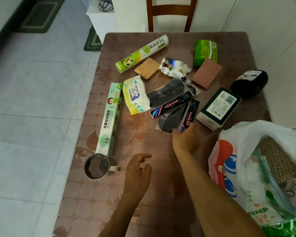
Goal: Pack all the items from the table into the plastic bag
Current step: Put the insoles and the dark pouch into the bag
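Note:
A white plastic bag [243,134] with red and blue print stands open at the table's near right, holding a woven pad and green packets. My right hand [185,139] reaches over the brown table [143,194], its fingertips touching the near sock packet [176,117]; whether it grips the packet I cannot tell. A second sock packet [169,93] lies behind it. My left hand [138,171] hovers open near the steel mug [97,165]. Also lying about are a foil box [109,117], baby wipes [135,94], a cling film roll [142,53] and a dark green box [219,108].
Farther back lie two woven pads [147,67] [207,73], a crumpled wrapper [174,66], a green tissue pack [205,52] and a black roll [249,82]. A wooden chair [171,14] stands behind the table. Tiled floor with mats [39,16] lies left.

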Tool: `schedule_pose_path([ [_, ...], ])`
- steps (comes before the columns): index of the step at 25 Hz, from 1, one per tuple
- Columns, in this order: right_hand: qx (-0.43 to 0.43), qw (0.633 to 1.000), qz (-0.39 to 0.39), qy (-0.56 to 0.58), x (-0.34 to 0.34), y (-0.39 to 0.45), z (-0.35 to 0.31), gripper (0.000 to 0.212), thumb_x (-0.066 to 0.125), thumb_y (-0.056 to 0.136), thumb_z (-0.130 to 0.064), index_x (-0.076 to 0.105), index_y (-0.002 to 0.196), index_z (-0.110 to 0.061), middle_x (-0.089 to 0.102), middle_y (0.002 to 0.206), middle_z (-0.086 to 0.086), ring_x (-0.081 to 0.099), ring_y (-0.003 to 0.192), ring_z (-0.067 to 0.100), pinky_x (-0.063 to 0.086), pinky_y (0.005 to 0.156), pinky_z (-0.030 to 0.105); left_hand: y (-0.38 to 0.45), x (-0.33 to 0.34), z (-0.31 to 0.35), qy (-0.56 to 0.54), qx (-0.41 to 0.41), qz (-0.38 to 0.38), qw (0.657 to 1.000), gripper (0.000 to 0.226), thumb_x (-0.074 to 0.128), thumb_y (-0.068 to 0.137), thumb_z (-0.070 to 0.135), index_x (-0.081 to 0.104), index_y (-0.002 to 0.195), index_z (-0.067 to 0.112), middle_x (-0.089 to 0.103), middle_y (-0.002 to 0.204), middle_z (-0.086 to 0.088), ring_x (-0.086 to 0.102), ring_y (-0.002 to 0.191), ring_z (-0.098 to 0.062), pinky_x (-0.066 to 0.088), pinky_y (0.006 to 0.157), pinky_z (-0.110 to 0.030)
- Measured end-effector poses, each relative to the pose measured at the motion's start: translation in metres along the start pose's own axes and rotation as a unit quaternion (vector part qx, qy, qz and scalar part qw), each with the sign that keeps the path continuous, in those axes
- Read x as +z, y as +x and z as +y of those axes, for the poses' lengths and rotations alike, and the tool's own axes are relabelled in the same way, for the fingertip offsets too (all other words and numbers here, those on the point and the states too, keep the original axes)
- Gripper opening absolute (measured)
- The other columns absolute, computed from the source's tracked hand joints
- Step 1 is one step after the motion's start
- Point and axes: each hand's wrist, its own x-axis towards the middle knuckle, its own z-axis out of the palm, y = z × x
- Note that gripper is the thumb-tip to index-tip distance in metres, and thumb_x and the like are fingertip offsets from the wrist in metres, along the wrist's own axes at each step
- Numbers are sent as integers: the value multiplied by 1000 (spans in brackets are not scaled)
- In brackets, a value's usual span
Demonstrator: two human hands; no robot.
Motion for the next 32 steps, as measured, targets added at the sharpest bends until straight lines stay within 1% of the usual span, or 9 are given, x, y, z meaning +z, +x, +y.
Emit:
schedule_pose_path([
  [3,-85,994,-31,-53,11,-6,-16,66,76,76,-30,41,131,-20,53,133,13,53,116,36,46,92,48,-10,-8,-4,36,88,-19,995,34,57,80,10,61,105,33,58,114,16,53,108,0,49,86,-26],
  [10,-125,957,-99,-242,36,7,-19,100,57,74,-68,15,148,-14,12,157,26,14,141,49,22,110,61,-9,-13,-23,24,72,-5,997,38,59,79,11,60,102,41,59,113,21,56,107,-1,50,86,-30],
  [16,-230,915,-63,-326,7,28,-22,45,62,87,-24,47,127,-9,60,122,21,62,102,36,53,77,42,-7,-10,-27,-15,40,2,999,37,59,76,7,63,96,38,62,106,22,59,102,-2,50,75,-18],
  [20,-238,948,-139,-161,-64,-11,-20,27,52,96,-27,54,122,-19,68,101,4,61,74,9,45,58,18,-9,-2,-9,-50,3,10,999,43,61,80,-5,64,97,34,62,106,20,57,101,4,48,73,-10],
  [22,-220,959,-170,-63,-110,-53,6,24,51,96,-33,59,116,-23,69,100,-5,60,74,1,48,64,14,-15,5,8,-55,-9,-7,998,39,59,85,-3,63,99,33,61,107,17,58,102,1,48,77,-10],
  [25,-95,966,-129,201,-192,-99,60,18,62,91,-27,67,109,-28,73,104,-10,66,96,3,54,84,24,-29,15,43,-51,-2,-44,998,29,56,90,8,61,104,33,57,101,26,56,95,8,49,78,-14],
  [28,72,899,21,431,-276,-95,118,9,68,86,-18,73,93,-22,77,91,-5,72,90,15,57,81,34,-37,46,94,-61,46,-60,995,27,56,87,3,67,101,24,65,101,15,60,92,2,46,73,-10],
  [30,131,860,68,488,-311,-80,153,8,67,85,-19,74,91,-18,77,93,6,71,91,31,55,85,46,-44,72,125,-63,71,-70,993,19,56,87,14,68,98,24,65,100,11,61,91,-2,48,75,-18],
  [32,169,874,19,455,-323,-69,175,10,66,87,-15,74,94,-16,75,99,11,70,93,34,54,86,52,-50,98,148,-70,92,-96,989,13,57,86,29,66,95,32,65,98,14,61,89,-1,51,73,-20],
])
